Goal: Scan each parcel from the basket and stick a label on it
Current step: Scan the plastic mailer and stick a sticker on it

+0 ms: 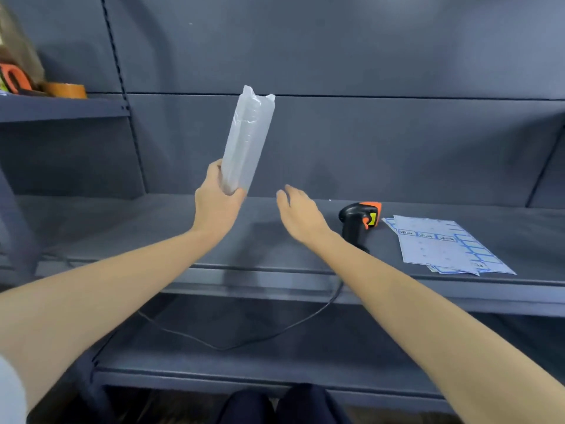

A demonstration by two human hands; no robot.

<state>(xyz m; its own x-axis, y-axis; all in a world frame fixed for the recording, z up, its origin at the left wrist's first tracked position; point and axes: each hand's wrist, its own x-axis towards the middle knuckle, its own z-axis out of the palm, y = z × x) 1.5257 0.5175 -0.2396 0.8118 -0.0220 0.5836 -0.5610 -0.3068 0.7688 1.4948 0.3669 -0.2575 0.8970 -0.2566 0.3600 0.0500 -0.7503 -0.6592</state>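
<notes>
The left hand (218, 198) grips a parcel (247, 139) by its lower end, thumb on one face and fingers wrapped round the other, holding it upright in the air with its top tilted toward one o'clock, above the grey shelf (153, 228) that serves as the worktop. The parcel is a slim, flat packet in pale translucent plastic film, crimped into a small ruffle at its upper end. It looks light, since one hand carries it by the end alone, and whatever is inside seems stiff enough to keep it straight without sagging. The film is probably slick and a little loose, so a hold across the flat faces near the middle would likely be steadier than a pinch on the crimped end, which could slip or tear. The right hand (301, 214) is empty, its fingers spread and relaxed, poised over the shelf at about four o'clock from the parcel. Just beyond it, at three o'clock, a black and orange barcode scanner (359, 220) lies on the shelf, its cable (244, 342) trailing down over the front edge. Further toward three o'clock lie several label sheets (443, 244), white with blue-bordered stickers. No basket is in view. The scan seems the step at hand, with the scanner close to the free hand.
</notes>
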